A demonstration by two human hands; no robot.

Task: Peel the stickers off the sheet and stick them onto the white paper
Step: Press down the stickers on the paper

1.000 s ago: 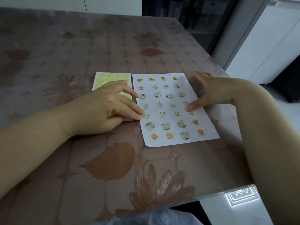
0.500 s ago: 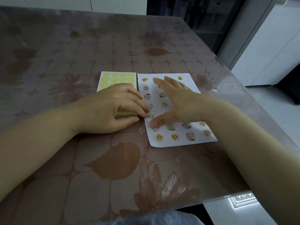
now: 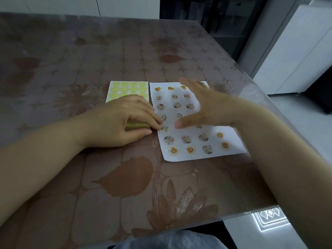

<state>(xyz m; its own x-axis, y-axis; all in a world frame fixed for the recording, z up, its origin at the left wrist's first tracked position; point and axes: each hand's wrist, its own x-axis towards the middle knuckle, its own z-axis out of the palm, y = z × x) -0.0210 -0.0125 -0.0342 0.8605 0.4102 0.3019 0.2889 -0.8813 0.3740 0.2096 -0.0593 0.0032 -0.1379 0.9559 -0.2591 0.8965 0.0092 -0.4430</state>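
Observation:
The sticker sheet (image 3: 128, 89), white with rows of round yellow spots, lies on the table left of the white paper (image 3: 197, 155). Several small round picture stickers sit in rows on the paper. My left hand (image 3: 124, 121) covers the near half of the sheet, and its curled fingers and thumb pinch the sheet's near edge, fingertips at the paper's left border. My right hand (image 3: 206, 106) is over the middle of the paper, fingers straight and spread, thumb pointing left, and it is blurred by motion. It holds nothing.
The table (image 3: 89, 186) wears a brown leaf-and-flower cloth under clear plastic. Its right edge runs close beside the paper, and the near edge is below my forearms. White cabinets (image 3: 296, 51) and a pale floor lie to the right.
My right hand swept from the paper's right edge to its left middle, then rose slightly with fingers spread. My left hand's fingers curled tighter over the sheet's near edge.

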